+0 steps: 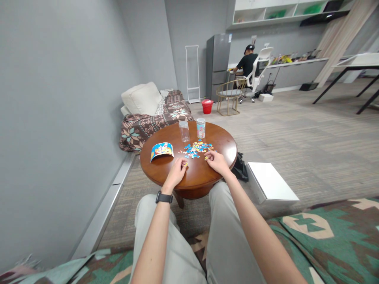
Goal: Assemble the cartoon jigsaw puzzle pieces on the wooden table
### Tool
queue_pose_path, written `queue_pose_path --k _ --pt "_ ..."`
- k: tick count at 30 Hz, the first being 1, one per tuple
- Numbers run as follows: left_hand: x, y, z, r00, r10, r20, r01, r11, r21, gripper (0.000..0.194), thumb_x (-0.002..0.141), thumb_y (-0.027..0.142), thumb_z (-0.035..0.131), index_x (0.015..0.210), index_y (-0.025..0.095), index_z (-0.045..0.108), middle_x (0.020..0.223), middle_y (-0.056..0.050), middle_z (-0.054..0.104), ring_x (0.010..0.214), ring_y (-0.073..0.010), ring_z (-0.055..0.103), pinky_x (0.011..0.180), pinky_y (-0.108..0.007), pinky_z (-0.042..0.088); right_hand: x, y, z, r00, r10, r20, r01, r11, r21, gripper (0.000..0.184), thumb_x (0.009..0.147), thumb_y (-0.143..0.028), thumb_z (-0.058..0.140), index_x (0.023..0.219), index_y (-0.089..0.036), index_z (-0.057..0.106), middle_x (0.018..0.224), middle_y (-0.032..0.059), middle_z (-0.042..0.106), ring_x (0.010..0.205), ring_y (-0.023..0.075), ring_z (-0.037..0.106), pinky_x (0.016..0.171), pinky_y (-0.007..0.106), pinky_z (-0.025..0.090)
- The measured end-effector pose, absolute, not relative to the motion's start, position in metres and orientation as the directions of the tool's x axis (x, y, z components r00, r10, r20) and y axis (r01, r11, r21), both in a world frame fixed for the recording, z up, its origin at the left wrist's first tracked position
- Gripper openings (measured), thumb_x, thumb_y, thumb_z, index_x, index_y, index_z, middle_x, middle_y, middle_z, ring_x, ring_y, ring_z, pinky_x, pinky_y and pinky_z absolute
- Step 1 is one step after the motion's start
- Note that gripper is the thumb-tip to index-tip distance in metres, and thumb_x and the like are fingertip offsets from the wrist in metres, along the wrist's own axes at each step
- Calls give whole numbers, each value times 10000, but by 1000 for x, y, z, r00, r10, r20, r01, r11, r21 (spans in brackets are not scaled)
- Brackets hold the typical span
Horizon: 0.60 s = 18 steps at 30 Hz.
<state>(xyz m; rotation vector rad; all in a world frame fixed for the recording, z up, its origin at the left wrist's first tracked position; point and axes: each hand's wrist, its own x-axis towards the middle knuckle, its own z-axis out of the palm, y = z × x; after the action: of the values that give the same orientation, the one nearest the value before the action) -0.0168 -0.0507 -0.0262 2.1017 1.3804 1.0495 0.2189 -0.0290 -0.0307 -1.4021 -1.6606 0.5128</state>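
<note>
My left hand (177,170), with a dark watch on the wrist, is closed on a small yellow puzzle piece (186,164) over the near side of the round wooden table (156,173). To its right, my right hand (216,161) pinches another yellowish puzzle piece (206,158). Just beyond both hands lies a loose pile of puzzle pieces (197,148), mostly blue with yellow and pink. A curved picture card (162,150) rests on the table at the left. Behind the pile stand a clear jar (184,132) and a jar with a printed label (201,128), both lidded.
A white box (272,179) and a black bag (240,169) are on the floor right of the table. Past it stand a covered sofa (160,114), a red bucket (207,106) and a gold-framed chair (231,94). A person (249,63) sits at the far counter.
</note>
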Motion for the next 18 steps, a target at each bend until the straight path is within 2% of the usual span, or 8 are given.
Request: queue_pose_path --k 5,12,18 --pt "-16 -52 -25 217 906 363 594 -418 687 157 893 100 528 1003 208 557 961 -19 600 899 -164 624 911 -335 510 218 -29 -31 41 936 349 566 266 -780 165 743 -168 573 864 -225 669 707 -13 666 644 149 590 680 274 469" --pt "-15 -54 -20 228 919 321 579 -393 714 130 908 104 505 974 206 550 936 -20 628 905 -166 630 897 -330 511 220 -32 -29 11 930 367 597 289 -748 195 757 -203 522 841 -217 697 648 -11 610 649 171 575 680 282 446" --pt "-14 -54 -19 224 921 318 578 -388 718 121 885 107 538 964 197 552 916 -14 607 874 -162 626 876 -324 519 220 -30 -30 15 936 352 570 281 -772 175 743 -234 571 869 -216 691 642 -27 592 626 161 562 671 281 439"
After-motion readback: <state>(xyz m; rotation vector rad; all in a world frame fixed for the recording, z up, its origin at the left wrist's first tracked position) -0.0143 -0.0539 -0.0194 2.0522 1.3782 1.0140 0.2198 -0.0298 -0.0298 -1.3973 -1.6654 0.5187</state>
